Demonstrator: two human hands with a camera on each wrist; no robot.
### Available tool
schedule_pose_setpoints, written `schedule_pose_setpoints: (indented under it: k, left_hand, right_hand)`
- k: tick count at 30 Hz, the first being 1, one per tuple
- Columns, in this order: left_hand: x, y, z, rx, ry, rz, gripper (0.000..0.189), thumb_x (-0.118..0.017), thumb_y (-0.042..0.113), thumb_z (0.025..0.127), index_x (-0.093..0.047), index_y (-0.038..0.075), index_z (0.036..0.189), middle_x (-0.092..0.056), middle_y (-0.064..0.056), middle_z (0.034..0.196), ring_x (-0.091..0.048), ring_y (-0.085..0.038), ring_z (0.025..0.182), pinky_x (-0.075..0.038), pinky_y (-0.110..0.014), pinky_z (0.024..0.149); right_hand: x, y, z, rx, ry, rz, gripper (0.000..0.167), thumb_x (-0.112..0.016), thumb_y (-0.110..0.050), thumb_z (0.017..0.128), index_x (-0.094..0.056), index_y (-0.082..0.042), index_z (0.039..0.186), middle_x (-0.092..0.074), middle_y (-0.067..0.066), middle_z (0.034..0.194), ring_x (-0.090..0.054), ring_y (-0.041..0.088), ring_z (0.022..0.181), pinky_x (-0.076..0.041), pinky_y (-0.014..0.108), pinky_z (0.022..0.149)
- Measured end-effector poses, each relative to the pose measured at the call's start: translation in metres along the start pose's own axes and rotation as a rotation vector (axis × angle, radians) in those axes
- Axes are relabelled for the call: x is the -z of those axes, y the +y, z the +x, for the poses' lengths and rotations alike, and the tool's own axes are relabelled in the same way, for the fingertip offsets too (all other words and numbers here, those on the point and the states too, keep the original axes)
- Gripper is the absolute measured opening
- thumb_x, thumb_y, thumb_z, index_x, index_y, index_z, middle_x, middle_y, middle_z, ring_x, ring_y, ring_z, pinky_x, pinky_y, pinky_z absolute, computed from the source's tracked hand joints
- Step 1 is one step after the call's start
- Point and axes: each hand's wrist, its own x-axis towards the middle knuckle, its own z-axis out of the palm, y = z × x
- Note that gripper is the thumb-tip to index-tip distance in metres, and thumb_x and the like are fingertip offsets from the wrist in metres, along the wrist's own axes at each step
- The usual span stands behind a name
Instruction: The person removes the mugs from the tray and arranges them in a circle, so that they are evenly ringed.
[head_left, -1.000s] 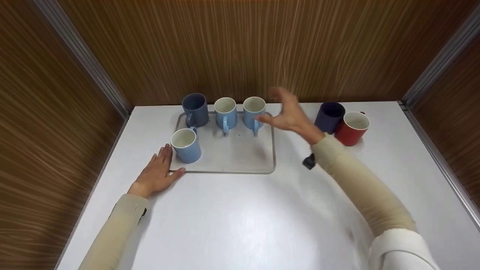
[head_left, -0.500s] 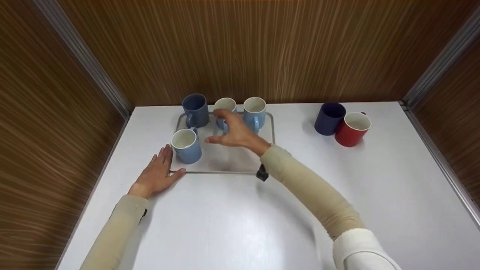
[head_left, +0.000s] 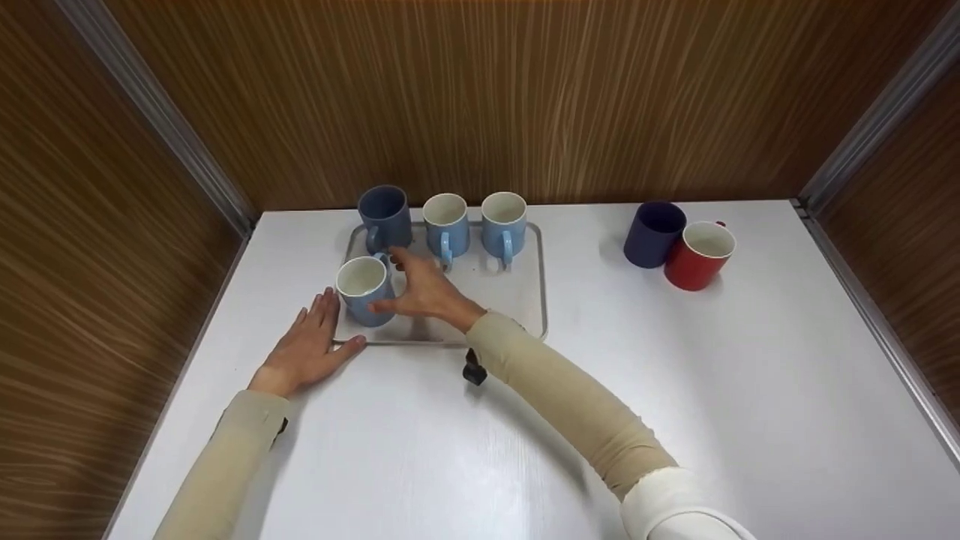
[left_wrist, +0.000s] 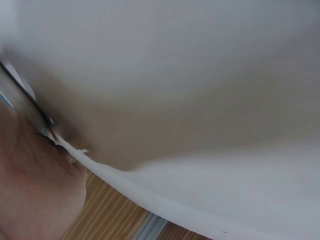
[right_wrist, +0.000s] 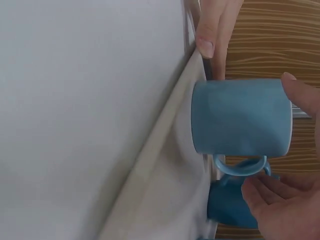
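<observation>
A light blue mug point(head_left: 358, 306) with a white inside stands upright at the front left of the pale tray point(head_left: 487, 319). Spread around it is my right hand point(head_left: 429, 291), thumb on the near side and fingers on the far side by the handle. The right wrist view shows the thumb tip at the rim of this mug point(right_wrist: 240, 117) and the fingertips just beside its handle. My left hand point(head_left: 300, 354) rests at the tray's front left corner, its fingers straight along the left edge. Its palm point(left_wrist: 40, 185) fills the left of the left wrist view.
At the tray's back stand a slate-blue mug point(head_left: 388, 221) and two more light blue mugs, one central point(head_left: 454, 234) and one on the right point(head_left: 495, 234). Right of the tray, a navy mug point(head_left: 649, 244) and a red mug point(head_left: 694, 266) stand close together. A wood-grain wall point(head_left: 525, 97) rises behind.
My right hand has swept left from beside the back right mug, across the tray, to the front left light blue mug. The left hand keeps its place at the corner.
</observation>
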Motion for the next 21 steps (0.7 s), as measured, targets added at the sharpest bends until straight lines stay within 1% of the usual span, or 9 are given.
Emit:
schedule_pose_setpoints:
  k: [2, 6, 8, 10, 14, 21]
  left_hand:
    - [-0.001, -0.001, 0.000, 0.001, 0.002, -0.003, 0.106, -0.041, 0.072, 0.106, -0.003, -0.005, 0.169, 0.000, -0.023, 0.179, -0.002, -0.041, 0.167, -0.007, -0.057, 0.136]
    - [-0.003, -0.002, -0.001, -0.005, 0.002, -0.005, 0.106, -0.040, 0.072, 0.106, -0.004, -0.006, 0.168, 0.000, -0.023, 0.179, -0.002, -0.041, 0.167, -0.007, -0.057, 0.136]
    - [-0.003, -0.002, -0.001, -0.005, 0.004, -0.006, 0.106, -0.040, 0.072, 0.106, -0.006, -0.007, 0.168, 0.000, -0.023, 0.179, -0.002, -0.041, 0.167, -0.007, -0.058, 0.135]
    - [-0.003, -0.002, 0.000, -0.002, 0.007, -0.006, 0.105, -0.040, 0.072, 0.106, -0.007, -0.007, 0.168, -0.001, -0.023, 0.179, -0.003, -0.041, 0.167, -0.008, -0.058, 0.135]
    - [-0.002, -0.001, 0.000, 0.001, 0.003, -0.012, 0.106, -0.040, 0.072, 0.106, -0.008, -0.007, 0.168, -0.001, -0.023, 0.179, -0.003, -0.041, 0.167, -0.008, -0.058, 0.135]
    - [-0.001, -0.002, 0.000, -0.011, 0.010, -0.003, 0.105, -0.041, 0.071, 0.106, -0.008, -0.009, 0.167, -0.001, -0.025, 0.178, -0.004, -0.042, 0.167, -0.008, -0.059, 0.135]
  right_hand:
    - [-0.006, 0.003, 0.002, 0.020, 0.006, 0.024, 0.101, -0.094, -0.042, 0.083, -0.041, -0.007, 0.162, -0.056, 0.015, 0.158, -0.060, 0.030, 0.141, -0.053, 0.041, 0.116]
    - [-0.016, 0.007, 0.002, 0.072, 0.007, 0.074, 0.090, -0.093, -0.031, 0.085, -0.045, -0.009, 0.159, -0.060, 0.011, 0.155, -0.061, 0.026, 0.140, -0.050, 0.034, 0.118]
    - [-0.021, 0.007, 0.003, 0.078, 0.009, 0.096, 0.085, -0.091, -0.029, 0.087, -0.046, -0.010, 0.157, -0.061, 0.009, 0.153, -0.061, 0.022, 0.139, -0.049, 0.032, 0.118]
    - [-0.026, 0.006, 0.003, 0.069, 0.016, 0.121, 0.081, -0.090, -0.028, 0.089, -0.047, -0.010, 0.155, -0.061, 0.008, 0.152, -0.061, 0.021, 0.138, -0.049, 0.032, 0.119]
    - [-0.034, 0.003, 0.004, 0.028, 0.047, 0.140, 0.082, -0.091, -0.028, 0.088, -0.046, -0.010, 0.153, -0.061, 0.009, 0.151, -0.060, 0.020, 0.138, -0.048, 0.034, 0.119]
    - [-0.042, 0.001, 0.010, -0.006, 0.084, 0.173, 0.091, -0.094, -0.024, 0.085, -0.043, -0.012, 0.158, -0.059, 0.010, 0.155, -0.058, 0.020, 0.142, -0.045, 0.033, 0.122]
